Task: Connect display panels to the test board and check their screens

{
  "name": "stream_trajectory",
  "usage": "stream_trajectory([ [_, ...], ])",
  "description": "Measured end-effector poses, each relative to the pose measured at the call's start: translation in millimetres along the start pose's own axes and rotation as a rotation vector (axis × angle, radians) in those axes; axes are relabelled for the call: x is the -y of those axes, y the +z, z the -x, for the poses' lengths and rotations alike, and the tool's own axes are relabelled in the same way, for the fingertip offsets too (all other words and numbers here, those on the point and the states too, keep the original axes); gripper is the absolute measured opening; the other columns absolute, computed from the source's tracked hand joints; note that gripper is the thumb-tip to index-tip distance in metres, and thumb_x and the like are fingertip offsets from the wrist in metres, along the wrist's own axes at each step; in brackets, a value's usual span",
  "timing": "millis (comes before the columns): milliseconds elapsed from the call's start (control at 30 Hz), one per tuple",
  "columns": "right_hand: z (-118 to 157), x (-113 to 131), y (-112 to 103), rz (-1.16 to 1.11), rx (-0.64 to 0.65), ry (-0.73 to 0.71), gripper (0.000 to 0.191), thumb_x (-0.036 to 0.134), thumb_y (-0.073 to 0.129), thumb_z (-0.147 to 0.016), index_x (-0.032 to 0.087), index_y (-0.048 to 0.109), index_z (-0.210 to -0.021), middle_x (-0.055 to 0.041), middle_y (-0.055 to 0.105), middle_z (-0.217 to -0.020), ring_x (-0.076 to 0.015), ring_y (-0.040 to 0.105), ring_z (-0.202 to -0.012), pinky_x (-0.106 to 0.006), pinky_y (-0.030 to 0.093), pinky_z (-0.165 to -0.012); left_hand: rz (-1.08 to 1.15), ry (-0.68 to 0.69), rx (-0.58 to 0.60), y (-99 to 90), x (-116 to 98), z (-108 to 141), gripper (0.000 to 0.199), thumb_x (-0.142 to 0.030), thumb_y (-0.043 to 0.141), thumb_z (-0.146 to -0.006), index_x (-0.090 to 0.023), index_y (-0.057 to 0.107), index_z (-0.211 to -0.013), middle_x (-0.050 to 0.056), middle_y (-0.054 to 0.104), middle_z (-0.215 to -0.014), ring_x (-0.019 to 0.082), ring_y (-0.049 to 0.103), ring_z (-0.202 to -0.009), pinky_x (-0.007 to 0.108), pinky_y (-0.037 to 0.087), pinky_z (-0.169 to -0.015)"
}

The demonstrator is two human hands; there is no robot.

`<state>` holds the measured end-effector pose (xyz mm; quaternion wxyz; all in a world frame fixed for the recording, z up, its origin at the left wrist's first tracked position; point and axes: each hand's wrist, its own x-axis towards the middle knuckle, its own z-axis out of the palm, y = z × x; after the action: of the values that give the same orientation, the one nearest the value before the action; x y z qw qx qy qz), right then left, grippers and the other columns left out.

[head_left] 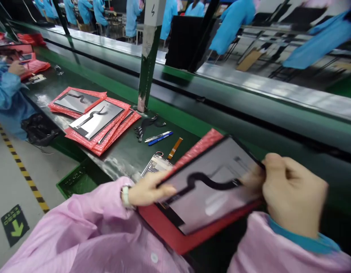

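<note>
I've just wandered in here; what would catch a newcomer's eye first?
Most likely the shiny grey panel with its wavy black strip, large in front, held by the left hand while the right hand is curled at its right edge. Next, bright red pouches piled farther left on the dark green bench. Then people in blue clothing along the top, beyond the bench.

A flat, glossy grey panel (199, 204) with a dark border was held tilted, its reflective face turned up. A black ribbon cable (205, 179) curved across that face. Red bubble wrap (199, 148) showed beneath the panel, jutting out past its upper-left and lower edges.
</note>
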<state>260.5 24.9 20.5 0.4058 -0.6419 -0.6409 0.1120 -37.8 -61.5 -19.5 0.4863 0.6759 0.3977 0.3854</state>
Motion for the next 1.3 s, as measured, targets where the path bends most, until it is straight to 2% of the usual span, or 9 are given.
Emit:
stream_trajectory([
  [100, -20.5, 2.9, 37.3, -0.111, -0.088, -0.055, 0.050, 0.061, 0.039, -0.096, 0.019, 0.066, -0.103, -0.0158, 0.068, -0.103, -0.0298, 0.065, -0.096, -0.046, 0.051, -0.087, -0.068, -0.063, -0.162, -75.0, -10.4, 7.6, 0.058, -0.060, 0.066, -0.090, -0.015, 0.064, -0.127, 0.009, 0.073, -0.116, 0.025, 0.069, -0.100, 0.035, 0.059, -0.086],
  [233, -27.8, -47.5, 101.8, 0.027, -0.049, -0.213, 0.072, 0.066, 0.039, -0.094, 0.012, 0.053, -0.140, -0.0221, 0.056, -0.140, -0.0362, 0.051, -0.135, -0.057, 0.040, -0.114, -0.169, -0.168, -0.398, -204.1, -10.6, 23.3, 0.050, -0.051, 0.068, -0.091, -0.018, 0.062, -0.128, 0.007, 0.078, -0.106, 0.022, 0.073, -0.084, 0.033, 0.062, -0.075],
  [333, -23.2, -77.6, 136.4, 0.026, 0.130, -0.221, 0.073, 0.062, 0.043, -0.094, 0.014, 0.046, -0.149, -0.0210, 0.045, -0.153, -0.0363, 0.042, -0.144, -0.058, 0.038, -0.117, -0.475, -0.155, -0.259, -288.6, -3.5, 30.1, 0.050, -0.060, 0.059, -0.093, -0.011, 0.070, -0.095, 0.002, 0.075, -0.072, 0.011, 0.067, -0.060, 0.022, 0.054, -0.058],
  [433, -21.0, -86.8, 148.1, -0.022, 0.211, -0.241, 0.067, 0.054, 0.048, -0.095, 0.015, 0.045, -0.149, -0.0198, 0.049, -0.151, -0.0336, 0.048, -0.140, -0.054, 0.041, -0.116, -0.592, -0.125, -0.244, -334.1, 8.7, 34.3, 0.064, -0.064, 0.051, -0.090, -0.007, 0.065, -0.064, -0.003, 0.064, -0.053, 0.002, 0.064, -0.058, 0.015, 0.040, -0.056],
  [600, -21.2, -86.9, 145.9, -0.073, 0.183, -0.233, 0.063, 0.050, 0.050, -0.095, 0.013, 0.049, -0.146, -0.0198, 0.055, -0.144, -0.0296, 0.058, -0.130, -0.046, 0.050, -0.110, -0.760, 0.029, -0.366, -348.1, 35.5, 43.5, 0.063, -0.050, 0.052, -0.089, -0.002, 0.051, -0.048, -0.003, 0.049, -0.039, -0.002, 0.063, -0.073, 0.028, 0.022, -0.060],
  [800, -17.3, -84.9, 149.1, -0.073, 0.110, -0.246, 0.057, 0.049, 0.051, -0.095, 0.015, 0.055, -0.139, -0.0182, 0.061, -0.137, -0.0287, 0.061, -0.126, -0.046, 0.050, -0.110, -0.898, 0.145, -0.544, -342.1, 54.4, 47.8, 0.067, -0.034, 0.030, -0.095, -0.004, 0.020, -0.036, 0.004, 0.029, -0.031, 0.013, 0.062, -0.110, 0.042, 0.019, -0.068],
  [1067, -14.8, -79.5, 149.2, -0.066, 0.144, -0.220, 0.058, 0.049, 0.048, -0.095, 0.014, 0.050, -0.142, -0.0199, 0.058, -0.139, -0.0291, 0.059, -0.128, -0.046, 0.050, -0.110, -1.050, 0.072, -0.755, -324.2, 53.6, 42.4, 0.068, -0.031, 0.035, -0.093, -0.004, -0.008, -0.048, 0.008, -0.001, -0.036, 0.031, 0.040, -0.139, 0.058, 0.003, -0.069],
  [1167, -14.5, -80.2, 148.7, -0.066, 0.138, -0.209, 0.058, 0.049, 0.047, -0.094, 0.013, 0.051, -0.140, -0.0206, 0.059, -0.136, -0.0295, 0.060, -0.125, -0.046, 0.050, -0.108, -1.067, -0.052, -0.765, -326.9, 59.2, 40.8, 0.068, -0.036, 0.031, -0.094, -0.004, -0.004, -0.045, 0.007, 0.002, -0.036, 0.031, 0.041, -0.138, 0.059, 0.003, -0.069],
  [1300, -14.0, -81.7, 149.1, -0.041, 0.125, -0.199, 0.059, 0.049, 0.047, -0.092, 0.012, 0.053, -0.138, -0.0201, 0.060, -0.133, -0.0308, 0.062, -0.121, -0.047, 0.051, -0.105, -1.032, -0.284, -0.797, -335.4, 69.8, 37.5, 0.070, -0.042, 0.026, -0.097, -0.006, 0.024, -0.036, 0.005, 0.023, -0.037, 0.025, 0.051, -0.127, 0.050, 0.013, -0.071],
])
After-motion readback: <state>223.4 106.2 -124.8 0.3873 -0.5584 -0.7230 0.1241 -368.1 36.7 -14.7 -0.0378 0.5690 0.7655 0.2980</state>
